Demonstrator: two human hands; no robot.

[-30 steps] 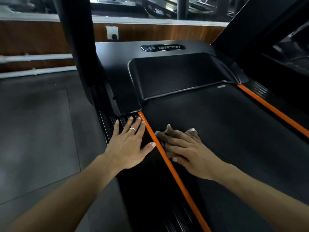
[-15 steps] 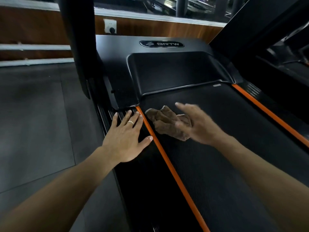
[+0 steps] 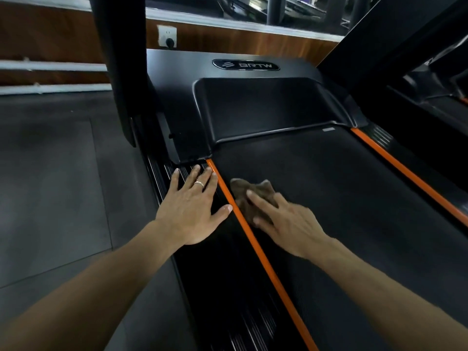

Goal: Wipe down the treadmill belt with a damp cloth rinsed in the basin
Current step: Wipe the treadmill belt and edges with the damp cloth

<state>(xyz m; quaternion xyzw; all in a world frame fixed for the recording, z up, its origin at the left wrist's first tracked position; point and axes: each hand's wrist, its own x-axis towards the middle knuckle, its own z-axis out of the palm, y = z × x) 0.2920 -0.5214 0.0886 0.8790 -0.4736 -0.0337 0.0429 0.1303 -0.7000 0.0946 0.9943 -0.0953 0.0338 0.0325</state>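
Since half a second ago, right hand (image 3: 286,224) is dropping flat onto the cloth (image 3: 250,192), fingers straight and pressing it against the belt (image 3: 342,198) beside the orange strip (image 3: 243,224). Left hand (image 3: 195,211) is resting on the side rail (image 3: 217,274), fingers spread.

Brown cloth (image 3: 253,196), black textured belt (image 3: 342,198), orange edge stripes (image 3: 255,252).

Ahead of you, the oval badge (image 3: 246,64) on the treadmill's black motor cover (image 3: 192,102) reads "BRTW" in pale letters, with a striped logo mark to its left. You have no other readable text or numbers in view.
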